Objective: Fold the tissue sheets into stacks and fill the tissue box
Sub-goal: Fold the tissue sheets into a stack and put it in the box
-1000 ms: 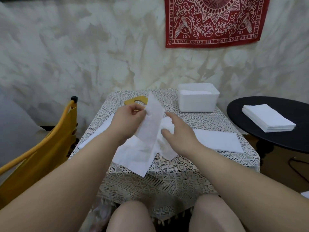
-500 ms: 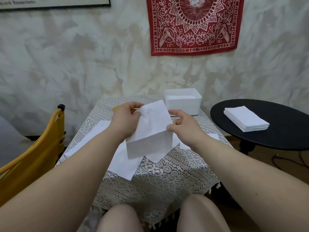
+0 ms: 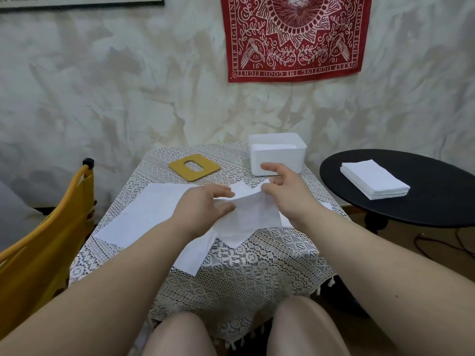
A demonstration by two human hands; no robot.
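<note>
A white tissue sheet (image 3: 250, 214) lies partly folded on the lace-covered table (image 3: 244, 273), on top of other flat sheets (image 3: 144, 214). My left hand (image 3: 203, 209) rests on the sheet's left side with fingers straight. On the sheet's upper right edge, my right hand (image 3: 285, 192) pinches the paper, index finger stretched toward the box. The open white tissue box (image 3: 280, 160) stands at the table's far right with white sheets inside. Its yellow lid (image 3: 180, 167) with an oval slot lies to the left of it.
A stack of white tissues (image 3: 374, 179) sits on a round black side table (image 3: 424, 201) at the right. A yellow chair (image 3: 38, 253) stands close on the left. My knees are under the table's front edge. A red cloth (image 3: 295, 34) hangs on the wall.
The sheet, held up in front of me by both hands, has come down onto the table. My left hand has flattened over it. The camera view tilted upward.
</note>
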